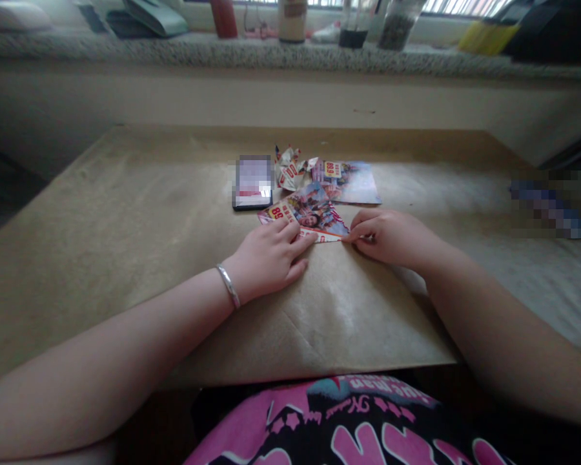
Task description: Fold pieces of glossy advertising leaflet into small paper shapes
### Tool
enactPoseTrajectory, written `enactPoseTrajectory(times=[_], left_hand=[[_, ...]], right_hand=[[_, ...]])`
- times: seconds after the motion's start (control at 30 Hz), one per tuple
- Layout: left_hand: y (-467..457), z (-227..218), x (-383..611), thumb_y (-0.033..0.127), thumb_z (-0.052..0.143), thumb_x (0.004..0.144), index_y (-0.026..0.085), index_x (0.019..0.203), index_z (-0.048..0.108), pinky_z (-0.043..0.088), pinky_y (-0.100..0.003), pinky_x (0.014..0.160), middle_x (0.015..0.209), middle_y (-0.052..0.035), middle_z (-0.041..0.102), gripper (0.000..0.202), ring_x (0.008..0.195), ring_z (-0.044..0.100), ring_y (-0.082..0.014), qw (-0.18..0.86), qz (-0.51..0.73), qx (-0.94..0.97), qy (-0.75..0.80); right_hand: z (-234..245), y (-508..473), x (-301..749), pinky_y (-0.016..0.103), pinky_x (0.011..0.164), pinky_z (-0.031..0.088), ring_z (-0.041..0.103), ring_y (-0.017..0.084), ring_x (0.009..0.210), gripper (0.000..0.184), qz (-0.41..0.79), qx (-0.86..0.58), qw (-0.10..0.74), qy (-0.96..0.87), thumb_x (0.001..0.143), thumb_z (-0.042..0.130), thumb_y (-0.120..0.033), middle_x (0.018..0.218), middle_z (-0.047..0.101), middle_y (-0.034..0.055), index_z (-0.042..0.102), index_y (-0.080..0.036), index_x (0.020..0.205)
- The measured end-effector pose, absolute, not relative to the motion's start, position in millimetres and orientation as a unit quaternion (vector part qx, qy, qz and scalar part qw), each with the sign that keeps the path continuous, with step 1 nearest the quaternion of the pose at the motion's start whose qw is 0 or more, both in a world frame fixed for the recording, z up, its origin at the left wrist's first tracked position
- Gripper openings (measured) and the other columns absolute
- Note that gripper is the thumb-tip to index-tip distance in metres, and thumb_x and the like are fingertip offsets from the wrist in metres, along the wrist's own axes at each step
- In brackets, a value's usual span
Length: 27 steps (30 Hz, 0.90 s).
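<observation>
A printed paper sheet (314, 210), folded to a slanted shape with a point on the right, lies on the table in front of me. My left hand (275, 255) rests flat on its near left edge, fingers stretched out. At the right corner of that paper, my right hand (382, 236) pinches the tip between thumb and fingers. Just beyond lies another printed sheet (358, 181), flat on the table. Beside it sits a crumpled or folded paper piece (290, 169) with several points sticking up.
A phone (253, 183) lies left of the papers. The table (126, 258) has a brownish covering. A blurred-out object (552, 206) is at the far right. Beyond the table, a stone windowsill (252, 55) carries jars, a red cylinder (223, 18) and other items.
</observation>
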State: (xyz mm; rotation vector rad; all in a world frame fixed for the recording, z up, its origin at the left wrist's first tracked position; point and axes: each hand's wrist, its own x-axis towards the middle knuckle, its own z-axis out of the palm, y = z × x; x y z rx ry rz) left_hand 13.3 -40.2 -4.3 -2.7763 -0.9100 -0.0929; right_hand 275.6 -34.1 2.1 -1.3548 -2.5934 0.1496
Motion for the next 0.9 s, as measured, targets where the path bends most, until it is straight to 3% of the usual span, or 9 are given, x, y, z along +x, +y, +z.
enactPoseTrajectory(times=[0.9], left_hand=[[-39.4,-5.0,12.3,0.044,0.036,0.097,0.017,0.138,0.049,0.039,-0.039,0.102,0.121,-0.0116,0.058,0.051,0.114,0.050,-0.0270,0.100,-0.025,-0.945,-0.311]], right_hand=[[21.7,-38.2,285.3,0.027,0.064,0.044,0.066,0.018,0.080,0.025,0.012,-0.534,-0.012,-0.846,0.077,0.056,-0.018,0.094,0.074,0.0004,0.078,-0.028,0.084]])
